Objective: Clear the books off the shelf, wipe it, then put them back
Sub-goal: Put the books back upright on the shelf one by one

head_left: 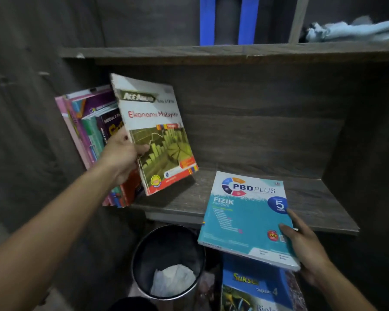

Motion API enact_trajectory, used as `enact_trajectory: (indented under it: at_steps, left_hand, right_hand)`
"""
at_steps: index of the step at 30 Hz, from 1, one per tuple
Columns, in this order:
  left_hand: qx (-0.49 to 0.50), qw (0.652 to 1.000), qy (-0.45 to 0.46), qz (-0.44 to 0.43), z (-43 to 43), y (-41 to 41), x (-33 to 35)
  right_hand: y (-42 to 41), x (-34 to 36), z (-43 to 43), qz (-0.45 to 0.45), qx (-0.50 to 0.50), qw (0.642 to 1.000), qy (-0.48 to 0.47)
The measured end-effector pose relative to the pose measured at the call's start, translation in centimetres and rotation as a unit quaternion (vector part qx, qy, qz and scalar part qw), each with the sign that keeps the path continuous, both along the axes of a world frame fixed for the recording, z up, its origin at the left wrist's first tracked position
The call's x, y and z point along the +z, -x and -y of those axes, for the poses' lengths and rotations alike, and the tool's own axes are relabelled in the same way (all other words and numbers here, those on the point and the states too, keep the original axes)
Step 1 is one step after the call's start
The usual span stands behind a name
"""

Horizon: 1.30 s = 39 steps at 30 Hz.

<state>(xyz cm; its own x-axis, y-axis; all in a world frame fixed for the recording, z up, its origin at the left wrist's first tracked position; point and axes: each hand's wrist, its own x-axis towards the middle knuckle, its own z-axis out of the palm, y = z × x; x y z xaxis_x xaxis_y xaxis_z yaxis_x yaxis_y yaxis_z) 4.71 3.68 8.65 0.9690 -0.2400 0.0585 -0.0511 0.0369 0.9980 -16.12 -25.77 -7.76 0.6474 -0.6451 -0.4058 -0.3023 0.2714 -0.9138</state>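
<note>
Right hand [305,250] grips teal book [245,221] (left [119,156]: white book [157,131]).

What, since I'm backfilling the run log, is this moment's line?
left hand grips Ekonomi Malaysia book at shelf | right hand holds Fizik book

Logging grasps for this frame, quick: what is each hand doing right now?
Left hand: grips the tilted Ekonomi Malaysia book.
Right hand: holds the PBD Plus Fizik book by its right edge.
</note>
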Motion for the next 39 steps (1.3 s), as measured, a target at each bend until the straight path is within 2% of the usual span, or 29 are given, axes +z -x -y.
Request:
enact_trajectory:
  at_steps: [2, 5, 8, 10, 14, 16, 20, 22, 24, 29, 32, 34, 36, 39]
  left_hand:
    - [0.104, 0.994, 0.027, 0.034, 0.7, -1.1, -2.6]
    - [0.234, 0.968, 0.005, 0.088, 1.8, -2.9, -6.4]
    - [0.283, 0.952, 0.011, 0.117, 2.1, -3.8, -9.3]
    - [0.296, 0.948, -0.023, 0.114, 1.9, -3.9, -10.8]
    - [0.312, 0.933, -0.134, 0.117, 1.5, -3.5, -11.2]
    - [0.291, 0.919, -0.241, 0.11, 0.6, -3.5, -10.6]
    - [0.256, 0.842, -0.464, 0.1, -2.5, -3.6, -9.8]
    - [0.248, 0.813, -0.516, 0.106, -3.7, -3.7, -9.5]
    - [0.238, 0.806, -0.529, 0.117, -4.0, -3.8, -9.4]
    - [0.238, 0.817, -0.511, 0.118, -3.1, -3.1, -9.4]
    - [0.227, 0.811, -0.526, 0.121, -2.7, -2.2, -9.7]
    - [0.175, 0.831, -0.513, 0.123, -1.9, -1.3, -10.3]
    - [0.079, 0.864, -0.484, 0.116, 0.1, 0.1, -10.9]
    - [-0.048, 0.895, -0.431, 0.104, 4.7, 2.5, -12.1]
  right_hand:
    - [-0.1, 0.2, 0.0, -0.007, 0.003, 1.0, 0.007]
    - [-0.1, 0.3, 0.0, -0.016, 0.0, 1.0, 0.011]
    - [-0.1, 0.3, 0.0, -0.026, 0.001, 0.999, 0.025]
    - [-0.1, 0.2, -0.1, -0.021, -0.002, 0.999, 0.028]
    - [-0.2, 0.1, -0.1, -0.019, -0.007, 0.999, 0.027]
    - [-0.2, -0.1, 0.0, -0.017, -0.007, 1.0, 0.024]
    - [-0.2, 0.1, 0.1, -0.023, -0.001, 0.999, 0.025]
    - [-0.3, 0.3, 0.1, -0.026, 0.004, 0.999, 0.03]
    - [-0.3, 0.2, 0.1, -0.028, 0.003, 0.999, 0.035]
    - [-0.2, 0.1, 0.1, -0.024, 0.005, 0.999, 0.033]
    - [-0.3, 0.0, 0.2, -0.019, 0.004, 0.999, 0.027]
    - [-0.3, 0.0, 0.2, -0.012, 0.001, 1.0, 0.022]
    - [-0.2, 0.0, 0.1, -0.006, 0.0, 1.0, 0.008]
    - [-0.1, -0.2, 0.0, 0.011, -0.013, 1.0, -0.008]
